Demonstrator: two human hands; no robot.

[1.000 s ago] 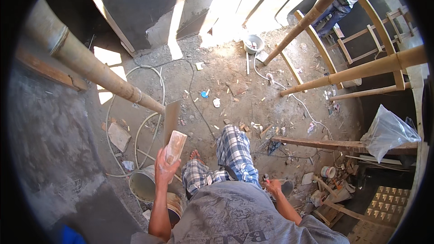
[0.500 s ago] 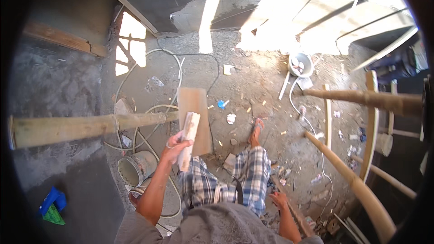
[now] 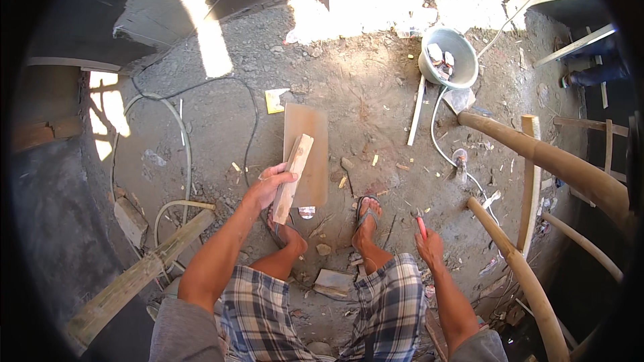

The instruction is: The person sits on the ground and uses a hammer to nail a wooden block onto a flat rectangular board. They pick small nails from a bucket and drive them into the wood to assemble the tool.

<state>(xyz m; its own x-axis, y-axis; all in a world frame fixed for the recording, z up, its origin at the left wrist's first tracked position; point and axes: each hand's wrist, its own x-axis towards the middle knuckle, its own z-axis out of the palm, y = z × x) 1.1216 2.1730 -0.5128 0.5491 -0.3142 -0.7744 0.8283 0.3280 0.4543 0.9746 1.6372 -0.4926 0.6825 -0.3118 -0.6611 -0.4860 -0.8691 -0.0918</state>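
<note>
My left hand is closed round the wooden bar handle of a plastering float. Its flat, thin brown board lies beyond the handle, held above the dirt floor. On the right, my right hand grips a small red-handled tool. A short greyish tip shows at the tool's far end, too small to tell its kind. Both sandalled feet stand between the hands, the left one partly hidden behind the float and my left hand.
A grey bucket with rubble pieces stands at the far right. Bamboo poles slant in at the right and lower left. A hose and a dark cable lie on the left. Rubble and scraps litter the floor.
My view has shifted forward, and the bucket looks nearer. My right hand has come up and forward from beside my thigh, the red handle now showing. My left hand still holds the float.
</note>
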